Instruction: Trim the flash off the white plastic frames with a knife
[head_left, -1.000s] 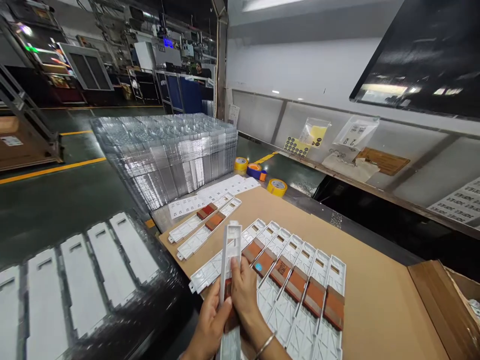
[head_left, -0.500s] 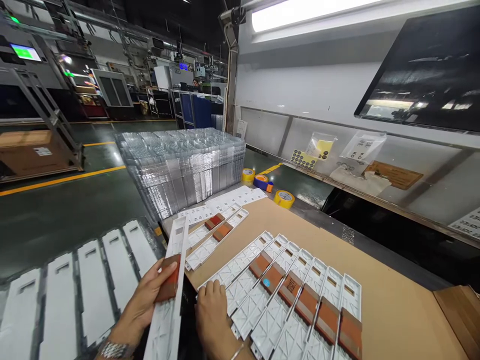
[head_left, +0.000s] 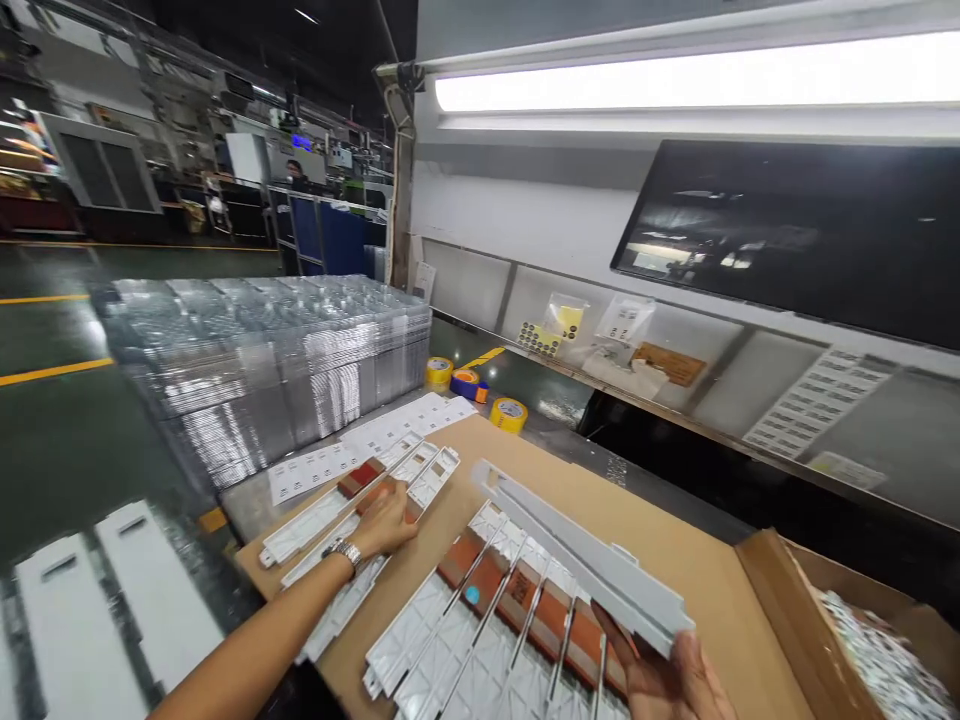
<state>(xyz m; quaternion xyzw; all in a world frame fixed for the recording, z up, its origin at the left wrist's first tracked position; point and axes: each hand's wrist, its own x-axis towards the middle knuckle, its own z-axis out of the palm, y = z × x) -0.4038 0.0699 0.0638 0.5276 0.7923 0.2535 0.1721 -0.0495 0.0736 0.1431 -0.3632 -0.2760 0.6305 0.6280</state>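
My left hand (head_left: 384, 520), with a metal watch on the wrist, is closed over a white ribbed panel with an orange-brown block, beside two similar panels (head_left: 300, 530) on the tan board. A dark red block (head_left: 360, 477) sits on one of these. My right hand (head_left: 667, 680) grips the near end of a long white panel (head_left: 585, 550), tilted above the other pieces with its smooth side showing. Under it lies a row of white ribbed panels (head_left: 420, 625) with orange-brown blocks (head_left: 484, 575); one block bears a blue sticker (head_left: 472, 594).
Clear plastic trays (head_left: 277, 370) are stacked at the back left. Yellow tape rolls (head_left: 508, 414) and label sheets (head_left: 315, 472) lie at the board's far edge. An open carton (head_left: 795, 610) stands right; white panels (head_left: 67, 620) lie lower left.
The view has turned right. My left hand has brought its panel down beside the two at the left. My right hand has moved right and now holds a white panel up.
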